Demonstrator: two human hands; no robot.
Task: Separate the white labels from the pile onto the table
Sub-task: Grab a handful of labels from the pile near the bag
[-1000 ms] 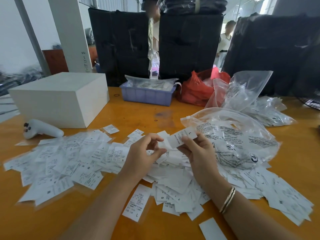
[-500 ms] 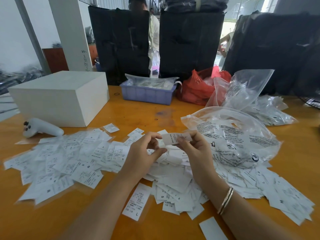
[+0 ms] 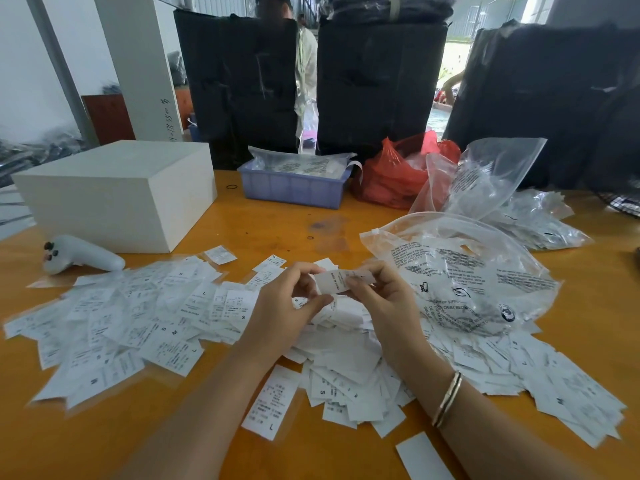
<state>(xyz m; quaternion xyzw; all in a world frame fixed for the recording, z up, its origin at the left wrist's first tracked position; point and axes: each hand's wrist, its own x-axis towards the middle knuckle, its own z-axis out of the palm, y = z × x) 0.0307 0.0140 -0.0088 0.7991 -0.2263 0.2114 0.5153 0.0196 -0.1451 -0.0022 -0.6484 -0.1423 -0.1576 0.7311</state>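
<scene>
Both hands pinching one white label point(image 3: 333, 280) above the pile point(image 3: 346, 355), orange surface point(image 3: 277, 226).
Left hand point(image 3: 284, 313) and right hand point(image 3: 382, 299) fingers clamped on its ends; it reads "MADE IN CHINA". Scattered labels show S, M, L. White box point(image 3: 114, 195), blue tray point(image 3: 294, 188), red bag point(image 3: 391, 174), printed clear bag point(image 3: 460, 271); black wrapped bundles point(image 3: 377, 84) behind.

1. Bare table point(image 3: 277, 230) lies open beyond the left hand point(image 3: 287, 317); a white box point(image 3: 114, 192) and a controller point(image 3: 81, 254) block its far left.
2. A clear bag point(image 3: 460, 271) sits just right of the right hand point(image 3: 384, 299); labels point(image 3: 131, 317) cover the table left of the hands.
</scene>
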